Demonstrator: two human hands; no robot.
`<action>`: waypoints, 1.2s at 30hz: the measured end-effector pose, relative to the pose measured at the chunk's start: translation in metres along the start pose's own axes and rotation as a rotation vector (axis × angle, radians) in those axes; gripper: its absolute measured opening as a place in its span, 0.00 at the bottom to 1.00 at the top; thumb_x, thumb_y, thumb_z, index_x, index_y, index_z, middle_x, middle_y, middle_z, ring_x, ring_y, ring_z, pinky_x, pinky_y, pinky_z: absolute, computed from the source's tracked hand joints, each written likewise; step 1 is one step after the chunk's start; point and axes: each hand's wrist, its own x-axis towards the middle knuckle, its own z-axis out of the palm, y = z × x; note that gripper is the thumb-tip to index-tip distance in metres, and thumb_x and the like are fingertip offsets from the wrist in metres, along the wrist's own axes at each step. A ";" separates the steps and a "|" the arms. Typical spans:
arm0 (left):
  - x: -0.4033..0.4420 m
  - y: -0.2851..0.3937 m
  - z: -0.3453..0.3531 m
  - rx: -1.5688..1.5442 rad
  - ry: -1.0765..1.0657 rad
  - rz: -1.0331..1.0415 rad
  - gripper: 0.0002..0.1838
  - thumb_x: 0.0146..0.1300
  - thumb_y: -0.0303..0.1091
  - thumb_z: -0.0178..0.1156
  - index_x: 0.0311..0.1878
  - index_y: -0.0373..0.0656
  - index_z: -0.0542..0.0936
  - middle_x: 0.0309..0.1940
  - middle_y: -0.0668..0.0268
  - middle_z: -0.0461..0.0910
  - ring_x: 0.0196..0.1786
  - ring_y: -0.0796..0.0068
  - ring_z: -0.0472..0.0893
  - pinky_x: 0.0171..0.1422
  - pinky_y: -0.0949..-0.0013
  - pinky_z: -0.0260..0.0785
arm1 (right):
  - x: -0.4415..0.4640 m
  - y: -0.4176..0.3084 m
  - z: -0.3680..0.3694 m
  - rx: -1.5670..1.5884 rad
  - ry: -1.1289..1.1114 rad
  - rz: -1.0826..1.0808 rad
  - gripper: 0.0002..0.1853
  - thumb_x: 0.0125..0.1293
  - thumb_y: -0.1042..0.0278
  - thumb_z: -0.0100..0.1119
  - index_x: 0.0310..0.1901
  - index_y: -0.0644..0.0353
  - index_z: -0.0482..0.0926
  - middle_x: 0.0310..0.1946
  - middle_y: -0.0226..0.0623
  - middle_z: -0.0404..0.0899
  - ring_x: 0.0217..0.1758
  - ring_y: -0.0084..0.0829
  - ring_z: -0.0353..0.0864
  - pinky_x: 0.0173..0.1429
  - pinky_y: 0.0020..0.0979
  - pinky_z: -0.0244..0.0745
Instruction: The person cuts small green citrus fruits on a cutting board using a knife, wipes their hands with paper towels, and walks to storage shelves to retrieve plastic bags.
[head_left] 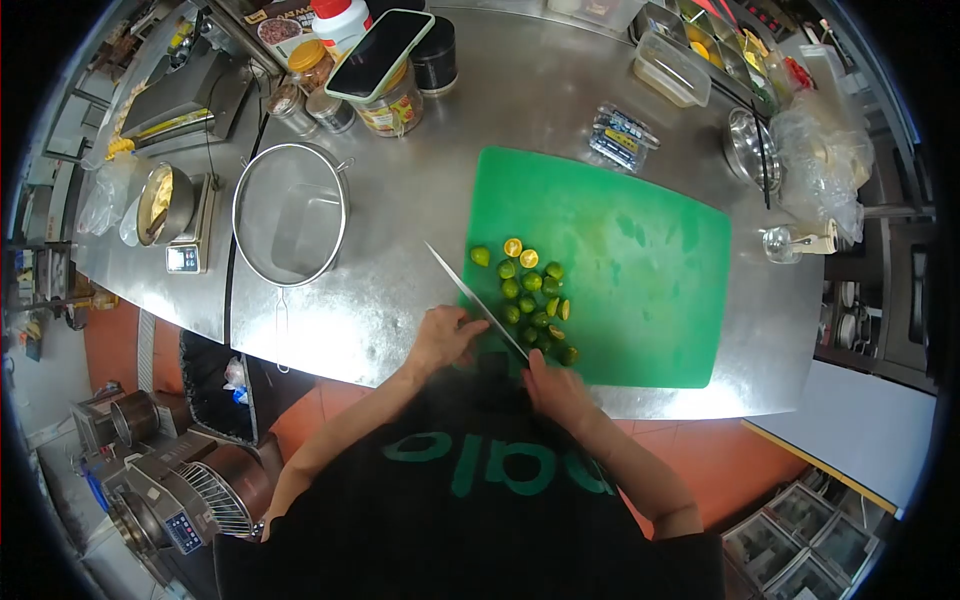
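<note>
My right hand (559, 390) is closed around the handle of a long kitchen knife (478, 302). The blade slants up and left across the near left edge of a green cutting board (640, 260). My left hand (443, 338) is beside the blade with its fingers curled together, the fingertips close to the steel; what they pinch, if anything, does not show. Several small green citrus fruits (531, 282) are bunched on the board to the right of the blade. Two cut halves (529, 258) show orange flesh at the far side of the bunch.
Left of the board lies a mesh strainer (292, 214). Beyond it, a bowl (165, 204) sits on a digital scale (188, 258). A phone (380, 55) rests on jars at the back. Packaged batteries (620, 138), a plastic container (671, 70) and a metal bowl (745, 150) stand back right.
</note>
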 end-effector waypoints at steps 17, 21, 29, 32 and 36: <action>-0.003 -0.005 0.018 0.507 0.311 0.306 0.21 0.53 0.50 0.63 0.27 0.37 0.76 0.22 0.51 0.78 0.30 0.50 0.79 0.35 0.54 0.69 | 0.014 -0.020 0.009 0.056 0.324 -0.058 0.11 0.66 0.63 0.46 0.38 0.64 0.63 0.19 0.48 0.76 0.22 0.49 0.78 0.25 0.46 0.72; -0.031 0.012 0.016 0.585 0.373 0.206 0.23 0.49 0.50 0.67 0.29 0.38 0.73 0.21 0.55 0.77 0.27 0.55 0.79 0.34 0.57 0.71 | 0.003 -0.021 -0.007 0.121 0.375 -0.061 0.12 0.66 0.62 0.47 0.38 0.63 0.63 0.19 0.48 0.75 0.21 0.50 0.77 0.24 0.47 0.71; -0.032 -0.030 0.010 -0.448 0.194 0.266 0.18 0.54 0.29 0.64 0.44 0.36 0.68 0.20 0.62 0.76 0.21 0.75 0.78 0.19 0.73 0.69 | 0.013 -0.013 0.029 0.125 0.195 -0.010 0.14 0.64 0.64 0.50 0.43 0.66 0.64 0.18 0.52 0.75 0.23 0.55 0.75 0.28 0.52 0.69; -0.034 -0.003 0.015 0.034 0.238 0.243 0.17 0.55 0.28 0.64 0.43 0.35 0.67 0.17 0.62 0.76 0.16 0.73 0.77 0.19 0.72 0.69 | 0.010 -0.006 0.027 0.129 0.171 0.035 0.14 0.64 0.63 0.50 0.43 0.65 0.64 0.19 0.54 0.75 0.24 0.56 0.76 0.28 0.52 0.70; -0.019 -0.012 0.020 0.115 0.314 0.201 0.16 0.53 0.31 0.66 0.35 0.36 0.68 0.15 0.62 0.76 0.14 0.72 0.76 0.18 0.70 0.67 | 0.003 0.001 0.027 0.118 0.166 0.013 0.15 0.63 0.62 0.52 0.42 0.63 0.64 0.19 0.53 0.75 0.23 0.56 0.76 0.28 0.52 0.70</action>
